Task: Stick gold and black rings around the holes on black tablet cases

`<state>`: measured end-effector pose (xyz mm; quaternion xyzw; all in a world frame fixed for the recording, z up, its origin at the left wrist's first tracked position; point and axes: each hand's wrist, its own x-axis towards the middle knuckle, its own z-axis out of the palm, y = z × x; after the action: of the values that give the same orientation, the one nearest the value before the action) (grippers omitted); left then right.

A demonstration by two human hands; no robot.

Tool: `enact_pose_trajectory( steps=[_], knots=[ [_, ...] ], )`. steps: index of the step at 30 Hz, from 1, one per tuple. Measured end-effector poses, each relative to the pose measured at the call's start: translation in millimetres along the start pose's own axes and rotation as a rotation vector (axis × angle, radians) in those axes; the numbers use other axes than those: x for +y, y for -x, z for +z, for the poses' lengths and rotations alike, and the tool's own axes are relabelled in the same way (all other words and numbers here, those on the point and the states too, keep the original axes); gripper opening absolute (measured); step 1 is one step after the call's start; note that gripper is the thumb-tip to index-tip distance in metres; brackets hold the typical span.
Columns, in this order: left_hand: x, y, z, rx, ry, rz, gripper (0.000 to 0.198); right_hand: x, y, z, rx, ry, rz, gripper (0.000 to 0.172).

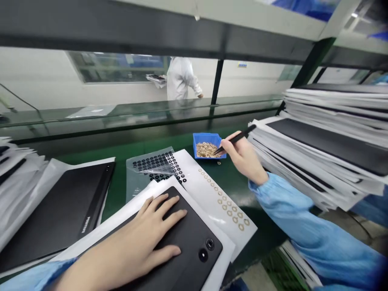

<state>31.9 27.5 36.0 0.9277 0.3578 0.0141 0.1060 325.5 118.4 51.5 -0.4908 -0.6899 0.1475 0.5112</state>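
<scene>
Palm down and fingers spread, the left hand (148, 230) lay across the back of a black tablet panel (194, 230), gripping nothing, its light pressure apparently meant to steady the smooth surface. Two round fittings (206, 249) sat at the panel's corner, and white wrapping (198, 208) lay beneath it, probably to guard it from the green counter (242, 192).

Across the work area, the right hand (245, 157) pinched black tweezers (239, 136) like a pen, a hold suited to very small parts. Their tips dipped into a blue bin (207, 136) heaped with tan rings (206, 149); whether they had caught one could not be told. One loose ring (218, 163) rested on the counter just beside the bin.

Between the hands, a white sheet (188, 161) bore tan rings in rows, seemingly spaced for easy picking, near a clear bag (131, 190) and ranks of black rings (176, 161). Another black panel (66, 198) lay to the left, while paper-interleaved stacks (273, 153) rose at right, the layers likely preventing scratches. Beyond, a co-worker in white (180, 79) stood near a window.
</scene>
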Motion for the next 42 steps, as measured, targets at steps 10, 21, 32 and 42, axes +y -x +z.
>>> enact_pose_trajectory(
  steps=[10, 21, 32, 42],
  knots=[
    [-30.6, -5.3, -6.7, -0.086, 0.258, -0.179, 0.074, 52.2, -89.3, 34.3, -0.241, 0.252, 0.06, 0.008],
    [-29.5, -7.4, -6.2, -0.088, 0.259, -0.171, 0.077, 59.0, -106.2, 47.5, -0.286, 0.229, 0.009, 0.015],
    [-26.7, -9.2, -8.4, -0.072, 0.25, -0.161, 0.077, 57.8, -105.1, 47.1, -0.28, 0.107, 0.125, 0.02],
    [-28.0, -8.5, -8.6, -0.058, 0.26, -0.139, 0.076, 57.0, -102.6, 45.1, -0.294, 0.113, 0.16, 0.022]
  ],
)
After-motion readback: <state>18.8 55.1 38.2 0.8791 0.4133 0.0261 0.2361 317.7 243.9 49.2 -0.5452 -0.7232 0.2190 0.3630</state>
